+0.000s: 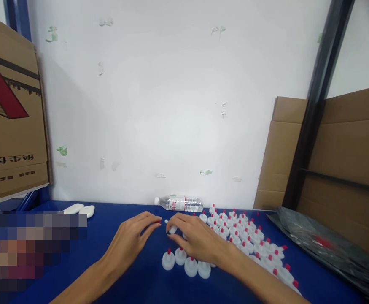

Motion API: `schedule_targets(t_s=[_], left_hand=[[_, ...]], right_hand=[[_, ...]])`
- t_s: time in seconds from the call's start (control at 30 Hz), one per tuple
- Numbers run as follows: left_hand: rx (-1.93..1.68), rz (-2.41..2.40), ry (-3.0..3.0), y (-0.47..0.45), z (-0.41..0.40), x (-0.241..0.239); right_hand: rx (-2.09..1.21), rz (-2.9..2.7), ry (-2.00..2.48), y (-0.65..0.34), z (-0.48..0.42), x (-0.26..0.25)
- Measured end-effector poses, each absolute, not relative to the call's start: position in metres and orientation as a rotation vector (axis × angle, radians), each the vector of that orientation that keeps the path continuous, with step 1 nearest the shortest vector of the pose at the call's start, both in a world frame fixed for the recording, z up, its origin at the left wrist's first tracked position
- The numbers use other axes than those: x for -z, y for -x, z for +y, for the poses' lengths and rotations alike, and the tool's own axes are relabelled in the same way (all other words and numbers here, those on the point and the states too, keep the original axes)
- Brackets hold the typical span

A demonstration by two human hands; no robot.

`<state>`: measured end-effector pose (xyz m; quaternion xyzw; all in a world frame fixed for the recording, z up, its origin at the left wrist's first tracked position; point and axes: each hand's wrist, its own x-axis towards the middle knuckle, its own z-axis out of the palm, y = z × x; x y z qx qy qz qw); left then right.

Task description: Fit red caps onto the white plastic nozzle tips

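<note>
Now, left hand: up off the near side of the table (108,253), the left hand (132,237) has thumb and forefinger pinched together on a small red cap (158,222), right out at the fingertips!
Right hand: facing it, the right hand (192,236) curls its thumb and fingers around a small white bottle (172,229), much of it covered by the grip.
Nozzle: white and bare, the tip (166,221) tilts up toward the left hand, and cap and nozzle sit close together but apart, a sliver of blue between them.
Front row: four squat white bottles (168,261) stand just below the right hand, red tops showing on three; on the rightmost I cannot tell.
Crowd on the right: a big pack of red-topped white bottles (247,234) spreads past the right forearm, shoulder to shoulder.
Back edge: a clear drink bottle (178,203) lies on its side along the white wall (159,105), white lid to the left.
Far left: two white rounded objects (87,211) lie side by side, under a printed cardboard box (13,139).
Far right: dark plastic sheeting (323,249) slumps beside cardboard (348,169) and a dark post (317,97).
</note>
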<state>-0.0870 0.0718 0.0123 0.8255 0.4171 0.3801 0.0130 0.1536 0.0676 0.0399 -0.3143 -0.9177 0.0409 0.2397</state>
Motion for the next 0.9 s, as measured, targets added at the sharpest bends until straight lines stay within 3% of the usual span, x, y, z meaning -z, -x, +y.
schedule_targets(t_s=[0.9], left_hand=[[-1.025, 1.110, -2.554, 0.074, 0.051, -0.019]], right_hand=[[0.232, -2.793, 0.653, -0.148, 0.051, -0.048]])
